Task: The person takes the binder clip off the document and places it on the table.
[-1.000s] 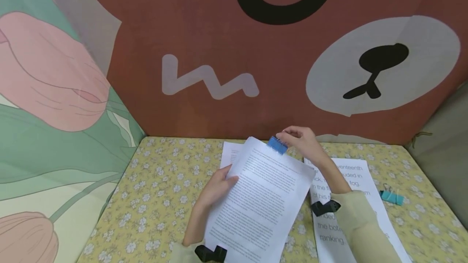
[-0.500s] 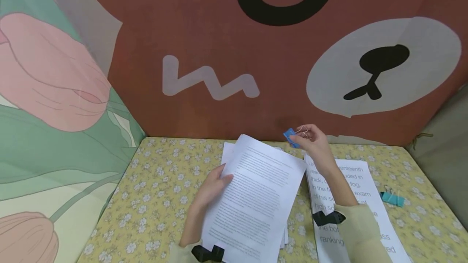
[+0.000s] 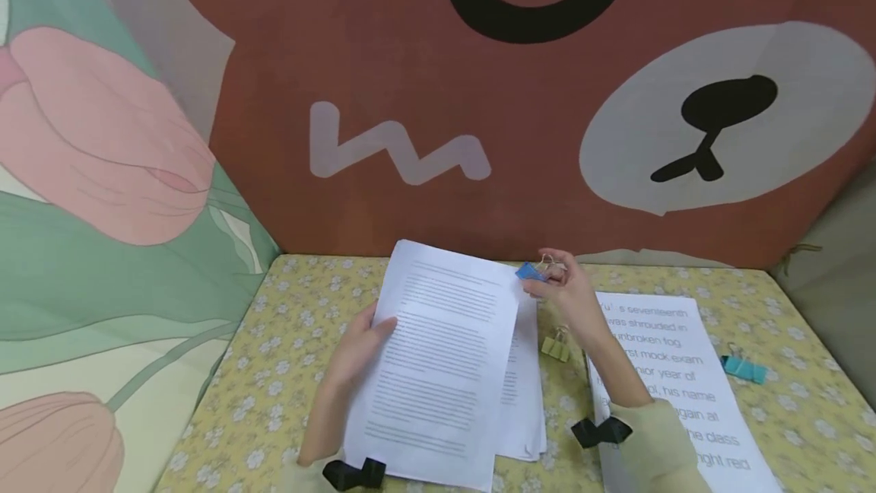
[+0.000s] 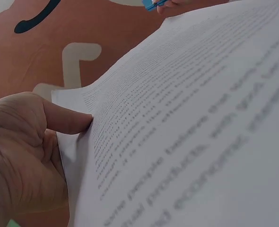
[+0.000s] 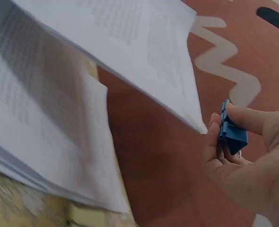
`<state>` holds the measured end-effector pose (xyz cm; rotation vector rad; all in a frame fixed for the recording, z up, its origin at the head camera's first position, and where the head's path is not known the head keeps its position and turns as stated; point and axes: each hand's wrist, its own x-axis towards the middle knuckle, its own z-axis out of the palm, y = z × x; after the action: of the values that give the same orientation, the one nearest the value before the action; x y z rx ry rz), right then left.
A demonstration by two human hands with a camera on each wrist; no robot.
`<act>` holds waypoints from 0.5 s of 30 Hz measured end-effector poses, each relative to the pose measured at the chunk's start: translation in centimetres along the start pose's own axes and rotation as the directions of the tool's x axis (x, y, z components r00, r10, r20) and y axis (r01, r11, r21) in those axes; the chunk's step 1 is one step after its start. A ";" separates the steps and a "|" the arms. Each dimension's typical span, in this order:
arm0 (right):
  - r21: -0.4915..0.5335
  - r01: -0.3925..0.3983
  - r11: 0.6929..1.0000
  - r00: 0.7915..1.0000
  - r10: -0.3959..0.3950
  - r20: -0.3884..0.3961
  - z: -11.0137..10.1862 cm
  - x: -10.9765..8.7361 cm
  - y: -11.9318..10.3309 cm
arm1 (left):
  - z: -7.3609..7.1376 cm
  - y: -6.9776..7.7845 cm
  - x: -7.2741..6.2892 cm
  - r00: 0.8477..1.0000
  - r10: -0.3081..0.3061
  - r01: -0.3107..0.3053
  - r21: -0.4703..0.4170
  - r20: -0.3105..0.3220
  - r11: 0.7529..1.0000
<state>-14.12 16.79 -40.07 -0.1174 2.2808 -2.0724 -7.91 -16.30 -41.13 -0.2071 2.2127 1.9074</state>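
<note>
My left hand [image 3: 358, 347] grips the left edge of a stack of printed sheets [image 3: 438, 356], thumb on top, as the left wrist view also shows. The stack is lifted and tilted over a second pile of printed paper [image 3: 525, 402]. My right hand [image 3: 571, 297] pinches a blue binder clip [image 3: 530, 272] between thumb and fingers, close to the top right corner of the held sheets. In the right wrist view the blue binder clip [image 5: 234, 135] is apart from the paper corner, its wire handles mostly behind the fingers.
A yellow binder clip [image 3: 556, 346] lies on the flowered tablecloth [image 3: 274, 371] between the paper piles. At the right are large-print sheets [image 3: 674, 371], partly under my right forearm, and a teal binder clip [image 3: 744, 368]. A brown patterned wall [image 3: 411, 219] stands behind the table.
The blue binder clip came off the top edge of the sheets in my right hand. My left hand moved the stack leftward, uncovering the pile beneath and the yellow clip.
</note>
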 end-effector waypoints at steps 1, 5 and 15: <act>-0.009 -0.014 1.000 1.000 0.014 0.013 0.5 0.1 0.2 | -0.5 0.1 -0.1 1.000 -0.010 0.010 -0.001 -0.013 1.000; -0.036 -0.050 0.998 0.996 0.052 0.066 2.7 0.4 1.1 | -2.8 0.5 -0.6 0.999 -0.025 0.024 -0.010 -0.042 1.000; -0.048 -0.059 0.997 0.983 0.066 0.170 8.3 0.9 2.1 | -9.6 0.2 -2.2 0.985 -0.094 0.104 0.059 -0.143 0.993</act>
<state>-14.26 8.64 -43.00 -0.2147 2.1983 -1.9038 -6.52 -25.81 -39.10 -0.4446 2.3034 1.8151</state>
